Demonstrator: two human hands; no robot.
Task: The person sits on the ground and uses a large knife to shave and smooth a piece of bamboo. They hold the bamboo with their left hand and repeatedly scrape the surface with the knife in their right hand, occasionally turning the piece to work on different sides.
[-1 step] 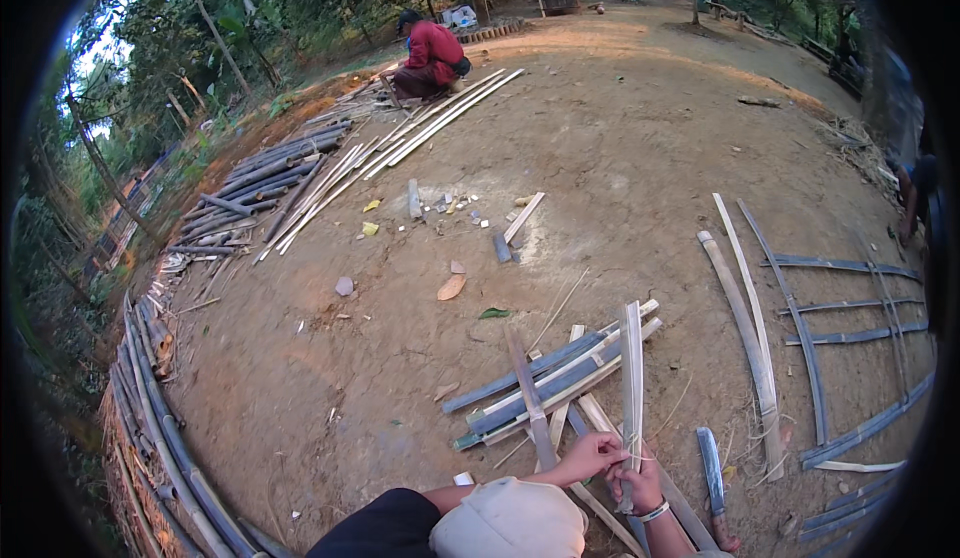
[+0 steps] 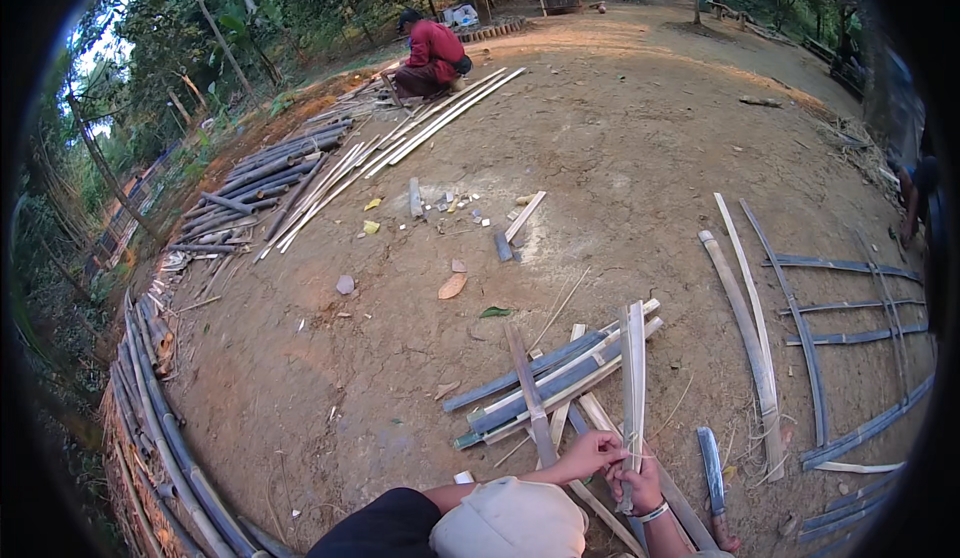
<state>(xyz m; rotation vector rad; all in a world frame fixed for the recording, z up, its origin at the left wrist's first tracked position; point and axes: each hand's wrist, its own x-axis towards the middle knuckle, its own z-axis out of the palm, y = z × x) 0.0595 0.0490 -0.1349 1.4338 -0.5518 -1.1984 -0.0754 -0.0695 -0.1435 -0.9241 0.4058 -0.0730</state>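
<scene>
Pretty much nothing's budged since the last frame. The split bamboo length (image 2: 634, 383) sits in front of the knees, long axis running away from the wearer, far end over the bamboo pile (image 2: 545, 383). Right hand (image 2: 637, 480) is wrapped round its near end; left hand (image 2: 592, 455) has fingertips bunched against it, can't tell what they've got. Bare dirt (image 2: 400, 388) underneath, trees (image 2: 330, 8) behind.
</scene>
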